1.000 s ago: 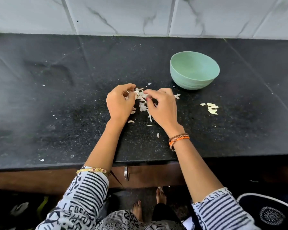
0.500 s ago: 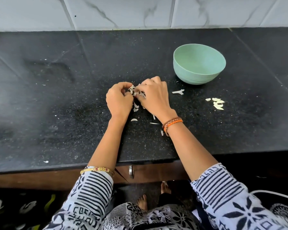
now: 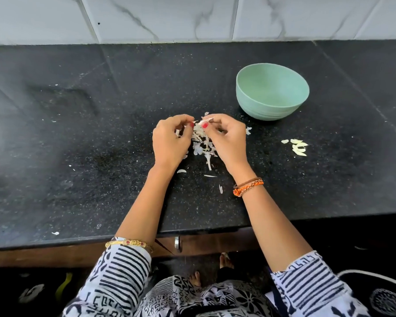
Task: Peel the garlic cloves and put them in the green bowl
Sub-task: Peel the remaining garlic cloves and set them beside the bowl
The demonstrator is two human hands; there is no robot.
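Observation:
My right hand (image 3: 226,138) pinches a small pale garlic clove (image 3: 202,121) between thumb and fingertips. My left hand (image 3: 169,140) faces it with fingers curled, and its fingertips pinch a strip of papery skin at the clove's left end. Both hands hover over a heap of white garlic skins (image 3: 201,143) on the black counter. The green bowl (image 3: 272,92) stands upright to the far right of my hands, and nothing shows inside it. Several peeled yellowish cloves (image 3: 298,147) lie on the counter below and right of the bowl.
The black stone counter (image 3: 78,156) runs to a white marble-tiled wall (image 3: 192,17) behind. Loose skin flakes are scattered near my wrists and along the counter's front edge (image 3: 55,233). Below the edge are a wooden drawer front with a metal handle (image 3: 177,243) and my bare feet.
My right hand has drawn back from the left and turned, so the clove between the fingertips now shows. The skin heap under the hands is exposed again. The camera has shifted slightly.

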